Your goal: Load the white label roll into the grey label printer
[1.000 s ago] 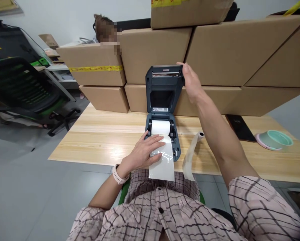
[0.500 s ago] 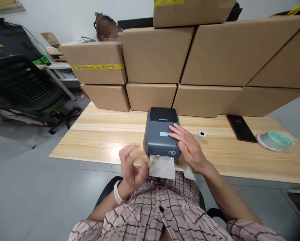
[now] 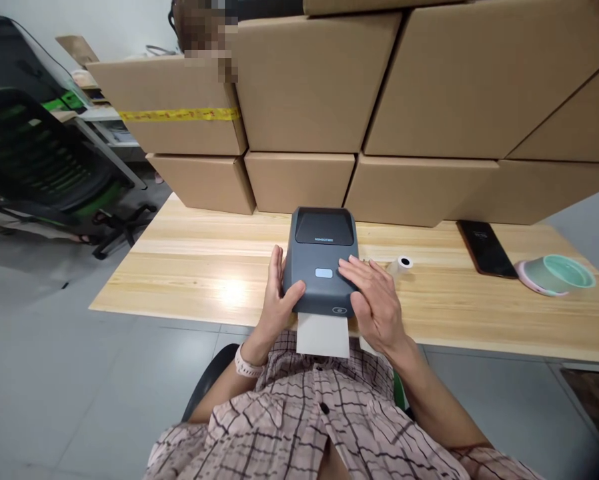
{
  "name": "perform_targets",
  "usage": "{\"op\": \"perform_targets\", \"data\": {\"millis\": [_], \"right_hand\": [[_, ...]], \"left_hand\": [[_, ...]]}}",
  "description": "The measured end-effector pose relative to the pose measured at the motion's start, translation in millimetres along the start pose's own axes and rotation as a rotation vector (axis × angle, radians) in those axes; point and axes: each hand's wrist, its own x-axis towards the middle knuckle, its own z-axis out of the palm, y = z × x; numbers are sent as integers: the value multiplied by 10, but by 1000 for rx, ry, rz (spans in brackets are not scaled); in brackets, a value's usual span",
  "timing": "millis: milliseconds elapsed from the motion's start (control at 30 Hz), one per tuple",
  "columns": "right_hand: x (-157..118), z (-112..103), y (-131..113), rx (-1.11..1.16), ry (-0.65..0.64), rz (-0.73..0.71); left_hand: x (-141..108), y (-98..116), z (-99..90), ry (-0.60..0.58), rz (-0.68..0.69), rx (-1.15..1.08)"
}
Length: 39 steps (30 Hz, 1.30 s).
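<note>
A dark grey label printer (image 3: 312, 293) stands at the front edge of the wooden table, with a white paper label (image 3: 323, 335) hanging out of its front slot. My left hand (image 3: 278, 293) lies along the printer's left side, fingers straight and thumb resting on the top front corner. On the right, my right hand (image 3: 377, 300) rests its outstretched fingers on the lid, beside the pale blue button (image 3: 323, 273). Neither hand has anything in its grasp. Part of another white strip (image 3: 368, 345) shows below my right hand, mostly covered by it.
Stacked cardboard boxes (image 3: 299, 180) line the back of the table (image 3: 179, 267). A small white roll (image 3: 403, 264) sits right of the printer. Farther right are a phone (image 3: 485, 248) and a green cup (image 3: 559, 273). Behind the boxes is a person; an office chair (image 3: 44, 167) stands left.
My left hand has moved from in front of the printer up against its left side. The right hand stays on the lid. My view has tilted down slightly.
</note>
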Motion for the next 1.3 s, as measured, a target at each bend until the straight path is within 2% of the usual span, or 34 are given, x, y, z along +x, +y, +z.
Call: {"op": "perform_targets", "data": {"millis": [100,167,267,333,367,467,500,567,633,700,833,900,1200,1300], "right_hand": [[29,8,-25,-21,-12,11],[50,17,-29,-49,-29,17],[82,14,-22,-67,-67,38],[101,8,-15,-76,-91,40],[110,6,-12,-86,-97,34],[132,0,-11,-125,-104,29],[138,-3,-13,-133,-107,32],[148,-9,-19,-137,-116,33],[156,-12,-25,-138,-124,22],[162,-10,-28,-146,-122,11],[165,-10,-25,-174,-112,9],[164,-20,-26,-186,-120,0],[245,-16,-61,-262,-184,-55],[169,-50,-29,-157,-245,-1]], "left_hand": [[-13,-18,2,-26,64,96],[-109,-25,-10,11,103,160],[-407,-37,-54,234,187,255],[-618,-38,-87,365,200,201],[-699,-33,-97,271,109,160],[-793,-8,-85,-106,-327,-3],[-789,-5,-69,-167,-436,-66],[-770,-14,-35,-132,-526,-177],[-764,-31,-11,-7,-513,-221],[-769,-32,-6,39,-505,-222],[-728,24,-15,-147,-540,-197],[-689,46,-19,-200,-536,-194],[-671,-19,-67,-226,-568,-185],[-673,23,-123,-244,-463,-77]]}}
